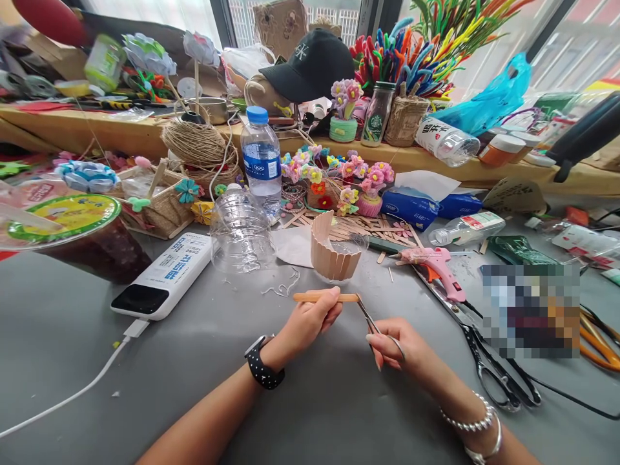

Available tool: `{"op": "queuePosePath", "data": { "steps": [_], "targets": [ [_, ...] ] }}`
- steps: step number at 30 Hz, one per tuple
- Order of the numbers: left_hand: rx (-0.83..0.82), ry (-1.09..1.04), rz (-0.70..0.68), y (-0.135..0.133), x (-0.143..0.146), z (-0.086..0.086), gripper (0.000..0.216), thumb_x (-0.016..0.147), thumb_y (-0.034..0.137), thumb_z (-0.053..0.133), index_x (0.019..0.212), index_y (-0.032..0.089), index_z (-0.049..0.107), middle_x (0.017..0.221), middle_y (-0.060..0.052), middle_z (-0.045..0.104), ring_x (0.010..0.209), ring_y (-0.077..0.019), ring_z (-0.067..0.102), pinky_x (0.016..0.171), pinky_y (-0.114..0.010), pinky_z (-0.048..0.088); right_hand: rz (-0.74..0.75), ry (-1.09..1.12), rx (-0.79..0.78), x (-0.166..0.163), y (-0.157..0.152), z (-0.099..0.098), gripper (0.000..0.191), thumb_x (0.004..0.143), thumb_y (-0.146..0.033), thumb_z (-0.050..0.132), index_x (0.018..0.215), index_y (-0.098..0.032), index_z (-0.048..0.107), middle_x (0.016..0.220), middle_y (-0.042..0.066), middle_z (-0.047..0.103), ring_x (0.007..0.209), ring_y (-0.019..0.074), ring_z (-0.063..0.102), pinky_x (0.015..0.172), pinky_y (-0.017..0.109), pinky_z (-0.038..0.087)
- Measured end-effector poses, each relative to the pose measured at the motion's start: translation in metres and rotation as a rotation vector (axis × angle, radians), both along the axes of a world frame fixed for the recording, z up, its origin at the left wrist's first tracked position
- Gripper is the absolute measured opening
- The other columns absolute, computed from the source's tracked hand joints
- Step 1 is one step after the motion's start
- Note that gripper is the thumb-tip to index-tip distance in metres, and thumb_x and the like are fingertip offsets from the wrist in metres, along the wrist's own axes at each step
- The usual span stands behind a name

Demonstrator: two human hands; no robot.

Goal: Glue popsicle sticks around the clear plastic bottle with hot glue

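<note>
Over the middle of the smooth grey counter [194,368], the left hand [310,320] pinches a flat wooden stick [305,298], while the right hand [398,343] holds slim metal scissors [369,315], blades at the stick's right end. Just beyond, upright wooden slats [334,260] partly ring a clear, round container [357,245]. Toward the far edge lie loose flat sticks [361,226]; a glossy pink glue gun [444,268] rests to the right.

Power bank [167,274]: left of the left hand [312,314]. Drink cup [87,248]: farther left. Black cap [317,68]: well beyond that hand.
</note>
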State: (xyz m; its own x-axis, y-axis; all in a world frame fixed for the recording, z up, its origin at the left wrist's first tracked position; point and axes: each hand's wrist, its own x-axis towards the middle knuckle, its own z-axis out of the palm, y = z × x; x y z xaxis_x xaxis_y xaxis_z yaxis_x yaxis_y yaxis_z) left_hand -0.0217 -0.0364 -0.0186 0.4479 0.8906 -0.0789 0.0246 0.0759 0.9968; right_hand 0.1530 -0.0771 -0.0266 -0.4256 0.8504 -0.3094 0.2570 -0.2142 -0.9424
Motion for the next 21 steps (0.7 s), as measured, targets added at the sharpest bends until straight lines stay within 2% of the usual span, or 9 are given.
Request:
{"op": "queuePosePath", "data": {
  "steps": [5,12,21],
  "targets": [
    [-0.033,-0.018,0.024,-0.0007,0.0005,0.0009,0.042,0.081,0.042,0.034,0.046,0.019,0.028,0.042,0.006,0.026,0.039,-0.0063,0.024,0.042,-0.024,0.021,-0.011,0.047,-0.008,-0.0021,-0.0020,-0.0012,0.049,0.070,-0.058,0.048,0.047,-0.014,0.050,0.038,-0.007,0.030,0.037,0.0036,0.025,0.041,0.021,0.018],
    [0.000,0.046,-0.069,0.0001,-0.0011,-0.0013,0.047,0.083,0.041,0.030,0.041,0.018,0.028,0.039,0.005,0.027,0.038,-0.0063,0.026,0.043,-0.024,0.023,0.049,0.212,-0.037,0.0008,-0.0012,-0.0078,0.057,0.068,-0.065,0.043,0.049,-0.013,0.056,0.035,-0.005,0.034,0.035,0.0038,0.025,0.039,0.021,0.017],
    [-0.009,0.028,-0.050,0.0008,-0.0003,-0.0006,0.044,0.083,0.040,0.030,0.044,0.018,0.028,0.040,0.006,0.027,0.039,-0.0063,0.025,0.043,-0.024,0.022,-0.023,0.076,-0.028,-0.0029,-0.0012,-0.0018,0.049,0.071,-0.056,0.048,0.046,-0.014,0.052,0.036,-0.007,0.028,0.036,0.0036,0.023,0.041,0.022,0.018]
  ]
}}
